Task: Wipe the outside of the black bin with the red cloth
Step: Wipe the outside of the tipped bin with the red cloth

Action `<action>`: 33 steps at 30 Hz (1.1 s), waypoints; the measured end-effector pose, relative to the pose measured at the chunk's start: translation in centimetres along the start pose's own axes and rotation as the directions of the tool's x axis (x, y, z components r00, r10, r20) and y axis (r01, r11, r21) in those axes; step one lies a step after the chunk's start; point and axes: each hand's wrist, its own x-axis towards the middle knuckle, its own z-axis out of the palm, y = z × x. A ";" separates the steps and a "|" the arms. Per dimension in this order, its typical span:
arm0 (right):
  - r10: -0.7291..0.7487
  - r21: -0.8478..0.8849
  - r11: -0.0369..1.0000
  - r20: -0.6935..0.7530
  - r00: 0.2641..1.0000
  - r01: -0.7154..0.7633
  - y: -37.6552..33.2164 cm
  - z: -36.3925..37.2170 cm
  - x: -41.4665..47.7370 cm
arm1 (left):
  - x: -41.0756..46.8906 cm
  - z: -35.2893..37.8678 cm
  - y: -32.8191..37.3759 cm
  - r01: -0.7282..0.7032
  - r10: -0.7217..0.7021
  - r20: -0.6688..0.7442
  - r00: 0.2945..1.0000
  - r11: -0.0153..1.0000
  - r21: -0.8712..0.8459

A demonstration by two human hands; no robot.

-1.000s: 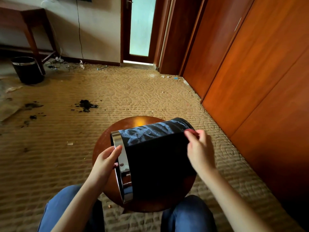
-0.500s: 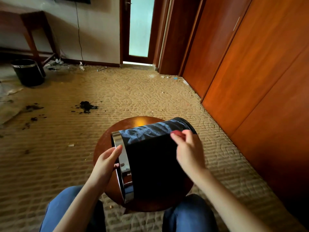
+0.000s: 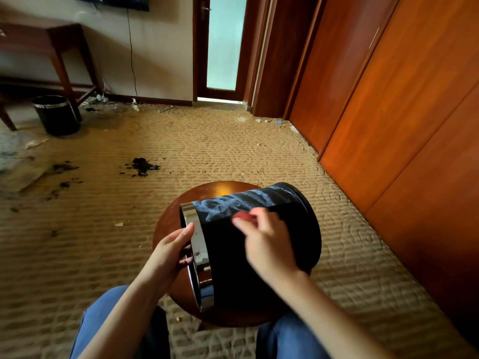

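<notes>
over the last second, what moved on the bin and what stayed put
The right hand, holding the red cloth, slid along the black bin's side from its base end toward the chrome rim. Nothing was picked up or let go. The left hand kept hold of the rim, and the bin stayed lying on the stool.
</notes>
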 end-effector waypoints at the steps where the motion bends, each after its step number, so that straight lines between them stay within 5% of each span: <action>1: 0.061 -0.036 0.997 -0.038 0.997 -0.063 2.6 -0.8 -0.2 | 0.1 -0.1 0.0 0.008 -0.008 0.005 1.000 1.000 -0.012; 6: 0.233 -0.129 0.962 -0.063 0.971 -0.239 3.3 -0.6 -0.4 | 0.2 -0.3 0.2 0.052 -0.051 0.019 0.998 0.998 -0.031; 11: -0.033 0.085 0.996 -0.001 0.999 0.033 -8.3 1.6 0.6 | 0.2 -0.3 0.7 0.041 -0.041 0.025 0.999 0.999 -0.012; 14: -0.120 0.082 0.990 0.015 0.993 0.118 -7.0 1.0 0.2 | 0.5 -0.6 0.7 0.019 -0.020 0.049 0.999 1.000 0.023; 18: -0.190 0.048 0.981 0.015 0.982 0.189 -3.0 -0.3 -2.9 | 0.7 -0.5 0.8 -0.011 0.010 0.025 1.000 0.999 0.031; 33: -0.251 0.076 0.965 0.012 0.968 0.250 -5.0 1.1 -1.6 | 0.7 -0.1 0.5 -0.062 0.063 -0.012 0.998 0.997 0.053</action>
